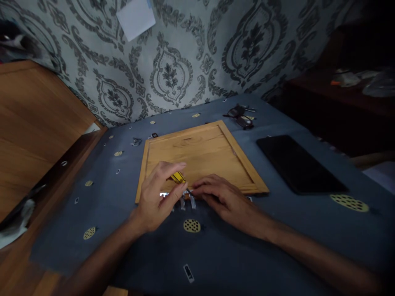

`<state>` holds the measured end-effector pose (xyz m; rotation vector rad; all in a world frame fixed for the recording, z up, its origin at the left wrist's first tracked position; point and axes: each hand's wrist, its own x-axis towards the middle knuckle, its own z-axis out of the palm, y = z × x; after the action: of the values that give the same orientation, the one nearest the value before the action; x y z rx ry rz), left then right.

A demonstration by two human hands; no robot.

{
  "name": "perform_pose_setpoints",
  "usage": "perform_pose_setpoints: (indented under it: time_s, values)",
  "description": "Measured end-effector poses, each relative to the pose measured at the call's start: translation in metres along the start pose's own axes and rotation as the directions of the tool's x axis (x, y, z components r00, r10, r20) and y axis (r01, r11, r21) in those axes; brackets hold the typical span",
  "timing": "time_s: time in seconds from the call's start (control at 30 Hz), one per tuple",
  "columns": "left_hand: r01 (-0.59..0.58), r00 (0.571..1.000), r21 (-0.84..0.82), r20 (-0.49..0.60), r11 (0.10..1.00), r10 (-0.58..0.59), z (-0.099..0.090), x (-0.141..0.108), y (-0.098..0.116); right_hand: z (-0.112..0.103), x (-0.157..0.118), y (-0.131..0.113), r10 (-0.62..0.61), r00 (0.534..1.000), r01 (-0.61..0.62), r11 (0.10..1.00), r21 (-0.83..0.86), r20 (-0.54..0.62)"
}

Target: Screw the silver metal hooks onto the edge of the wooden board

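A framed wooden panel (197,152) lies flat on the blue patterned cloth (123,213). My left hand (162,193) is closed round the yellow handle of a screwdriver (178,177) above the panel's near edge. The tool's dark shaft points down and right, toward the fingertips of my right hand (219,195). Those fingertips are pressed together beside metal hinge parts (188,201) that jut from the near edge; what they hold, if anything, is hidden.
Glasses (240,117) rest behind the panel. To the right lies a black tablet (299,164). Small metal pieces (135,142) sit past the panel's left corner. Wooden furniture (40,131) stands at the left, and a patterned wall rises behind.
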<state>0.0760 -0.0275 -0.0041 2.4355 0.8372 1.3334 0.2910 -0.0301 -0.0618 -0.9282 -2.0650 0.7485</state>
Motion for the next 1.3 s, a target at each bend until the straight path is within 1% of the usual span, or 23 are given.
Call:
perform_pose_setpoints:
  time_s: [0.1, 0.23, 0.4, 0.47, 0.53, 0.6, 0.67, 0.73, 0.8, 0.87, 1.03, 1.3]
  values:
    - [0.020, 1.000, -0.019, -0.017, 1.000, -0.020, 0.002, 0.000, 0.000, -0.001, 0.000, -0.001, 0.004, 1.000, -0.004, 1.000, 0.002, 0.007]
    - [0.033, 0.999, -0.036, -0.035, 0.999, -0.035, 0.003, 0.001, 0.001, 0.001, -0.001, 0.001, -0.013, 1.000, 0.013, 1.000, -0.002, -0.028]
    - [0.052, 0.998, -0.078, 0.027, 0.996, -0.050, 0.000, 0.000, 0.004, 0.001, -0.001, 0.001, -0.025, 0.999, 0.025, 1.000, -0.019, -0.021]
    - [0.099, 0.994, -0.087, 0.050, 0.991, -0.094, 0.000, -0.002, 0.004, 0.001, -0.001, 0.001, -0.026, 0.999, 0.026, 1.000, -0.012, -0.020]
    - [0.156, 0.987, -0.120, 0.052, 0.981, -0.150, -0.001, -0.002, 0.005, 0.001, -0.001, 0.002, -0.019, 1.000, 0.019, 1.000, 0.004, -0.024]
    - [0.181, 0.983, -0.177, 0.021, 0.967, -0.181, -0.002, 0.000, 0.006, 0.001, 0.000, 0.003, 0.003, 1.000, -0.002, 1.000, 0.020, -0.028]
    - [0.179, 0.980, -0.219, -0.048, 0.959, -0.194, -0.004, 0.004, 0.008, 0.001, 0.000, 0.002, 0.039, 0.999, -0.039, 0.998, 0.042, 0.005]
    - [0.199, 0.966, -0.222, -0.120, 0.955, -0.229, -0.006, 0.009, 0.010, 0.000, 0.001, 0.000, 0.068, 0.998, -0.068, 0.995, 0.074, 0.001]
    - [0.231, 0.954, -0.227, -0.140, 0.946, -0.266, -0.008, 0.013, 0.011, -0.002, 0.002, -0.001, 0.084, 0.996, -0.083, 0.991, 0.108, -0.001]
    - [0.250, 0.949, -0.244, -0.129, 0.937, -0.287, -0.008, 0.014, 0.011, -0.003, 0.003, -0.001, 0.102, 0.995, -0.099, 0.987, 0.125, -0.018]
    - [0.235, 0.959, -0.269, -0.093, 0.934, -0.268, -0.003, 0.011, 0.011, -0.005, 0.003, -0.003, 0.091, 0.996, -0.089, 0.990, 0.109, -0.019]
    - [0.217, 0.966, -0.242, -0.083, 0.946, -0.243, 0.000, 0.012, 0.011, -0.003, 0.002, -0.005, 0.079, 0.997, -0.079, 0.994, 0.077, 0.008]
